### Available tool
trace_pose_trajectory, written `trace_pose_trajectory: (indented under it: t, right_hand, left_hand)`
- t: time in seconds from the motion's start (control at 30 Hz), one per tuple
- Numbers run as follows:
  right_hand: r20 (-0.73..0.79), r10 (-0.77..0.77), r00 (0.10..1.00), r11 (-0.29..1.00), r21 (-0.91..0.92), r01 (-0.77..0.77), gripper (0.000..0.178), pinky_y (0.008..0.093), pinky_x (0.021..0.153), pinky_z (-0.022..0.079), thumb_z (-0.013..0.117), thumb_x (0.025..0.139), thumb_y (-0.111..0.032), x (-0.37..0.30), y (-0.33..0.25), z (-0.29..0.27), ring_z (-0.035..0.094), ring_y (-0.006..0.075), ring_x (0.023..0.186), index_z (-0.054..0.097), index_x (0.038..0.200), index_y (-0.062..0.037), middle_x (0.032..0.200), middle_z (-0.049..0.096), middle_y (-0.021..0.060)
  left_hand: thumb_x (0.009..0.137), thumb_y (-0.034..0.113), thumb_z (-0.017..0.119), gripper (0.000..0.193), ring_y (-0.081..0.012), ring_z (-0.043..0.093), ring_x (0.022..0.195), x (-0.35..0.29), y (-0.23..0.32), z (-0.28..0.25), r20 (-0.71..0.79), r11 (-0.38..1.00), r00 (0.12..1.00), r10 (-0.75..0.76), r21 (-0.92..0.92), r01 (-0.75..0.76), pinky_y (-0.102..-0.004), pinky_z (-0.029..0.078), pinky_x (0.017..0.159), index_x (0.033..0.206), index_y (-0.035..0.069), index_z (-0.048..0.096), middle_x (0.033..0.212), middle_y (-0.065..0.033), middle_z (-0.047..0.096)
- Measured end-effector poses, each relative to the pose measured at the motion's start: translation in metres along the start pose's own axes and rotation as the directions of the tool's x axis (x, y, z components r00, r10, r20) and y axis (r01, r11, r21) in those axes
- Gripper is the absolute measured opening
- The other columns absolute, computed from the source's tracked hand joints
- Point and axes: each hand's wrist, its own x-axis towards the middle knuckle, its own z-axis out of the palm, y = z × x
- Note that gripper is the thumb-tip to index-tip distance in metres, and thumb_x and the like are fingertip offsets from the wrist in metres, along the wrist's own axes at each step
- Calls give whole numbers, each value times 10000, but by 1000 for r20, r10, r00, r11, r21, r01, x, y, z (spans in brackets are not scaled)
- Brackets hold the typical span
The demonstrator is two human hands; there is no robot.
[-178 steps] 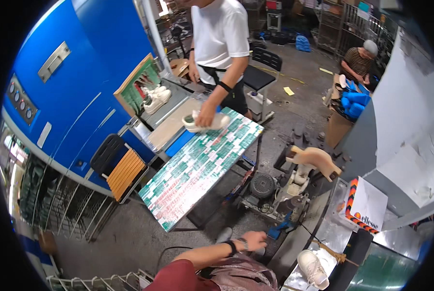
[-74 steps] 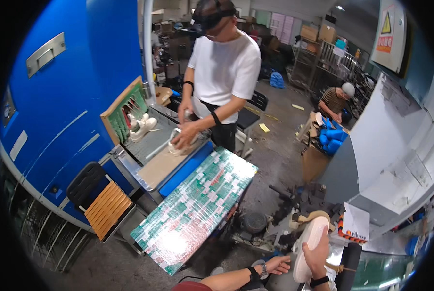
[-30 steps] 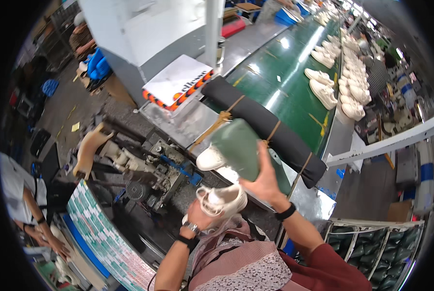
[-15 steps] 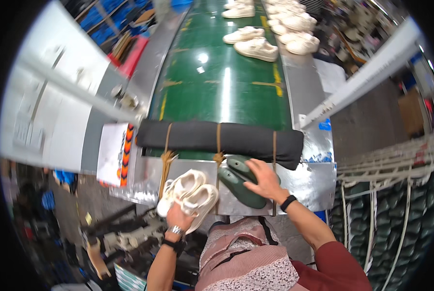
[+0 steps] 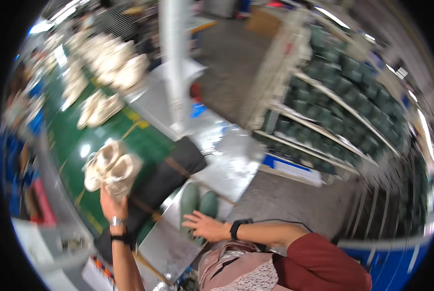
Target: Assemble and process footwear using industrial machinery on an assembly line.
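A pair of cream-white shoes [image 5: 115, 167] hangs over the green conveyor belt, with my left hand [image 5: 113, 206] closed on it from the near side. My right hand [image 5: 208, 227] rests across a pair of dark green shoe lasts [image 5: 190, 198], its fingers spread. Those lasts sit on the metal plate [image 5: 171, 250] at the belt's near end, beside a black padded roll [image 5: 166, 179] tied with cords. Motion smears the shoes, so how the fingers grip them is partly hidden.
Further up the green belt [image 5: 71, 160] stand more pale shoes [image 5: 99, 109], and others [image 5: 112, 60] are heaped along its right ledge. A white post [image 5: 174, 63] rises by the roll. To the right, a rack [image 5: 333, 106] carries many green lasts.
My view has swung right. The left hand has carried the shoes from the metal plate out over the belt. My right hand has shifted to the lasts' near part, fingers now spread.
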Motion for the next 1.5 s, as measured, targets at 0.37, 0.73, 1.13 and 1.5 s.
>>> trace_pose_trajectory:
  t: [0.37,0.73,1.13,1.5]
  right_hand:
    - [382,894,236,-164,767,-620,1347,435,1127,362,729,716,-703,-57,-34,69,414,442,1365,14,1548,79,1476,381,334]
    - [275,960,45,-274,961,-23,1175,417,1133,370,717,780,-652,-360,-18,-23,384,409,1406,170,1560,36,1515,367,299]
    - [-39,813,-581,-90,977,-191,928,469,1012,483,671,800,-513,-919,243,32,540,478,1192,348,1519,-22,1358,411,310]
    - [-217,920,-328,-106,667,-738,641,567,977,382,545,846,-491,-998,440,26,461,389,1218,505,1356,-103,1297,498,174]
  left_hand:
    - [1000,316,617,415,-227,653,937,-215,104,148,902,186,391,-183,-359,915,-332,527,810,1208,-41,577,1162,-162,649]
    - [753,-27,735,848,-268,574,1152,-199,469,134,786,195,306,537,-469,861,-369,483,979,1491,24,320,1301,-133,555]
    - [757,-20,774,991,-232,605,1159,-399,984,466,678,653,-80,731,-661,370,-324,488,976,1574,56,219,1346,-149,586]
    - [858,178,734,722,-265,623,1100,-415,1067,575,837,768,-93,539,-533,-356,-385,512,866,1474,1,400,1246,-174,631]
